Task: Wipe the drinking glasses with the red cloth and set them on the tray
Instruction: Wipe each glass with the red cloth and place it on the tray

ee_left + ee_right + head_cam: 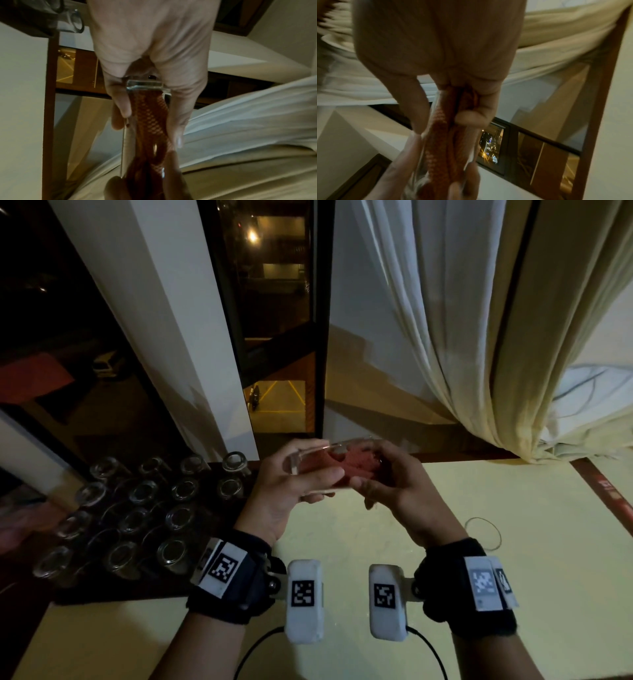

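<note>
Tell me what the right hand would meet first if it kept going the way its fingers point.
Probably the left hand gripping the drinking glass; the right hand points leftward into it.

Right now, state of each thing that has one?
left hand: grips held glass, off the table
held glass: on its side in the air, red cloth stuffed inside
red cloth: bunched, inside the glass
right hand: pinches the cloth at the mouth of the glass
tray: loaded
tray glasses: standing in rows
curtain: gathered aside
</note>
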Demonstrator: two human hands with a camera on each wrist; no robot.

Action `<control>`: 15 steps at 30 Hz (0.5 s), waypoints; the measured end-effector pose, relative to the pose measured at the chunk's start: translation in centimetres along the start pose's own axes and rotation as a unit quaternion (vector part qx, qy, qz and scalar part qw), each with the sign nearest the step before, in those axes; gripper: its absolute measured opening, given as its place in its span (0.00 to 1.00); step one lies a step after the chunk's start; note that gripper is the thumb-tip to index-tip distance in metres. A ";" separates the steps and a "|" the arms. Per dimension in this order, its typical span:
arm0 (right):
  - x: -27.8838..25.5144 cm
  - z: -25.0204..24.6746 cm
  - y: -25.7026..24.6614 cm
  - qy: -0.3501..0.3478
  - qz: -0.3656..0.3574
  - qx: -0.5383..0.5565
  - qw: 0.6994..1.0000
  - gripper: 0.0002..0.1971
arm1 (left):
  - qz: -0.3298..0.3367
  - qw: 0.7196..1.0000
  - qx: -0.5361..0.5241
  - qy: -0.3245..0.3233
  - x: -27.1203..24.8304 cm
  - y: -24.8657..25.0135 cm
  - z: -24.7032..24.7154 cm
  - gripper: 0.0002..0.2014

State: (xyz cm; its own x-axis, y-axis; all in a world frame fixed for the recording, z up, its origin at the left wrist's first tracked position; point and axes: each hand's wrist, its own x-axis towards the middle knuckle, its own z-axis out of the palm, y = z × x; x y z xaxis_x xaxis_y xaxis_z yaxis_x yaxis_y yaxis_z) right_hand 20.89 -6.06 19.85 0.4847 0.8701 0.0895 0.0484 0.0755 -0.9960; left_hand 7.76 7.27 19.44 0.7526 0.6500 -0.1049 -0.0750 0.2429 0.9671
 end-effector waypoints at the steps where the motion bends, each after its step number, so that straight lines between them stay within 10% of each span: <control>1: 0.1 0.0 0.4 0.008 0.010 0.010 1.000 0.17 | 0.009 1.000 0.012 -0.009 0.0 -0.1 0.2 0.24; 15: -0.1 0.4 1.9 0.068 -0.017 -0.028 0.997 0.20 | -0.013 0.999 -0.032 0.010 0.5 -1.7 0.9 0.30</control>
State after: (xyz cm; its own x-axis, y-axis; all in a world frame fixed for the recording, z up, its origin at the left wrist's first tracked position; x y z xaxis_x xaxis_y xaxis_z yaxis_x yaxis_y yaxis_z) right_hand 20.61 -5.78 17.97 0.5958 0.7932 0.1261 0.1133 0.0724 -0.9909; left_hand 8.85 6.53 17.97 0.7417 0.6568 -0.1359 -0.0966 0.3051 0.9474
